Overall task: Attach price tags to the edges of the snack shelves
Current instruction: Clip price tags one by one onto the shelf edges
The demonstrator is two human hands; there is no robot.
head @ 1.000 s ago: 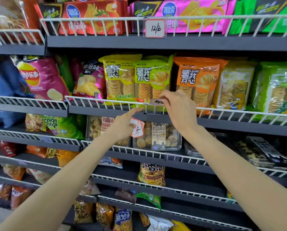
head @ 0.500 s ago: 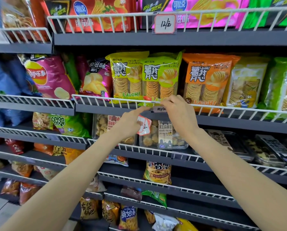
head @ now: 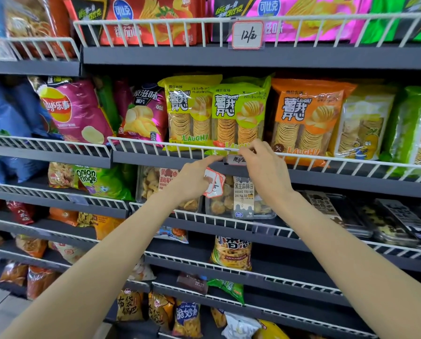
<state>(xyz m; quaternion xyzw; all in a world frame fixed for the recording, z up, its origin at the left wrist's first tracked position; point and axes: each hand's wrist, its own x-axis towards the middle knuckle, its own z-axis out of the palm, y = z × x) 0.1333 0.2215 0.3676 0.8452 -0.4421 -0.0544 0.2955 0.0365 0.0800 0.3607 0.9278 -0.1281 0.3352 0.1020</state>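
Dark grey metal shelves run across the wall, each fronted by a white wire rail of thin upright bars. Glossy, crinkled plastic snack bags stand behind it: a magenta Lay's bag, two yellow-green bags printed "LAUGH!" showing stacked round crisps, and an orange bag of the same make. On the shelf below sit a green "onion rings" bag and clear rigid boxes of biscuits. A clear-sleeved, red-bordered tag on the top rail reads "12" in handwriting. The right hand pinches a small price tag against the middle shelf's rail, its fingers curled over the wire; the writing on it looks like "10" but is partly covered. The left hand stretches its forefinger to the tag's left edge, while its other fingers grip a few spare tags, white cards with red borders.
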